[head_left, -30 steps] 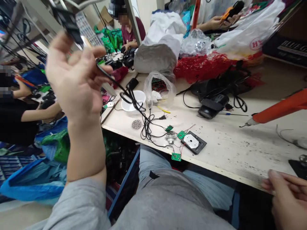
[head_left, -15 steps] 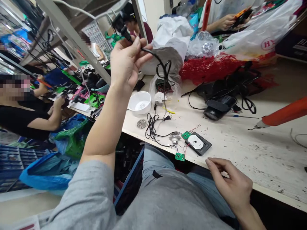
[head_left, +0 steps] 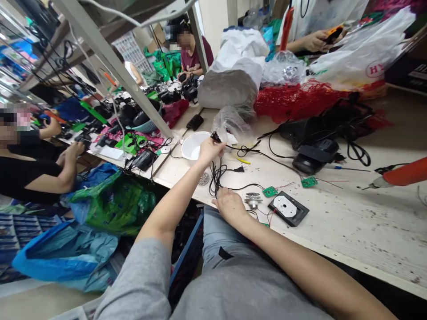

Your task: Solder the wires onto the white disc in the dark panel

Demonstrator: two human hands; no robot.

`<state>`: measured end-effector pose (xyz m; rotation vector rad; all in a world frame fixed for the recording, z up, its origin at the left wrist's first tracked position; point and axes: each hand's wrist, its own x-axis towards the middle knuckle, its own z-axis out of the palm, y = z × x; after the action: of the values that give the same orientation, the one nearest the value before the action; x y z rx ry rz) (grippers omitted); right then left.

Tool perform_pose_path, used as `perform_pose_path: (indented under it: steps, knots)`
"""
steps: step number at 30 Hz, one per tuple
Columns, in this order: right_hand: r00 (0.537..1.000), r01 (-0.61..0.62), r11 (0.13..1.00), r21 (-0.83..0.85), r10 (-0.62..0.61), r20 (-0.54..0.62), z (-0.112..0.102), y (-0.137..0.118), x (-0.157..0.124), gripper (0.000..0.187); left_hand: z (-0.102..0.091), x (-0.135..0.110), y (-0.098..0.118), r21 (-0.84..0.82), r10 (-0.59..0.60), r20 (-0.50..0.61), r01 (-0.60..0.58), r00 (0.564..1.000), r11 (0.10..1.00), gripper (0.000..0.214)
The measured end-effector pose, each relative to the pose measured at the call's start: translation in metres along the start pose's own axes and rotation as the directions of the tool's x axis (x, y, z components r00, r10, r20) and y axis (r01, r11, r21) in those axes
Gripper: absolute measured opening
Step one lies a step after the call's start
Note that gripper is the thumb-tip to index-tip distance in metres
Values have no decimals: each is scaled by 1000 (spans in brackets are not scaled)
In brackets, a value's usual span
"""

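Observation:
My left hand point(head_left: 211, 151) is closed on a black power cord point(head_left: 235, 147) beside the white plastic bowl point(head_left: 191, 144); a dark plug-like end sticks up from the fingers. The cord seems to run right toward a small green circuit board point(head_left: 309, 182) with thin red wires. Lower down, my right hand point(head_left: 231, 206) is closed at the table's front edge on a bunch of black cords point(head_left: 216, 175). Next to it lie a small metal speaker point(head_left: 253, 201), another green board point(head_left: 270, 191) and a black frame with a white plate point(head_left: 288, 208).
A soldering iron with an orange handle point(head_left: 405, 172) points in from the right. Behind lie a black device point(head_left: 308, 158), red netting point(head_left: 293, 100) and plastic bags point(head_left: 233, 124). A slanted metal post point(head_left: 116, 66) stands at left. Co-workers sit beyond the table.
My left hand has come down from high up to the table beside the bowl, with the black cord. My right hand has moved left onto the bunched cords. A green board now lies farther right.

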<state>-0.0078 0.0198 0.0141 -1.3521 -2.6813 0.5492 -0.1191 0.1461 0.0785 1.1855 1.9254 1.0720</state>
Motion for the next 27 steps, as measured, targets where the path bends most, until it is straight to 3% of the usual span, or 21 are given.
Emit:
perform_pose_path:
  steps: [5,10,15,20,27]
  knots:
    - [996,-79,996,29,78,48,1,14,11,22,-25,-32,-44,393,24,59,-46,998,918,21]
    - [993,-104,990,98,98,63,-10,26,20,26,-19,-53,-72,594,13,101,-71,995,801,42]
    - [992,-127,978,165,120,49,-14,29,17,27,-17,-49,-69,633,10,67,-50,998,773,36]
    - [995,-103,970,218,102,18,-18,25,9,27,-17,-42,-57,633,82,99,-126,992,764,38]
    - [997,-78,958,276,77,16,-23,25,5,30,-21,-38,-56,583,88,87,-122,992,803,48]
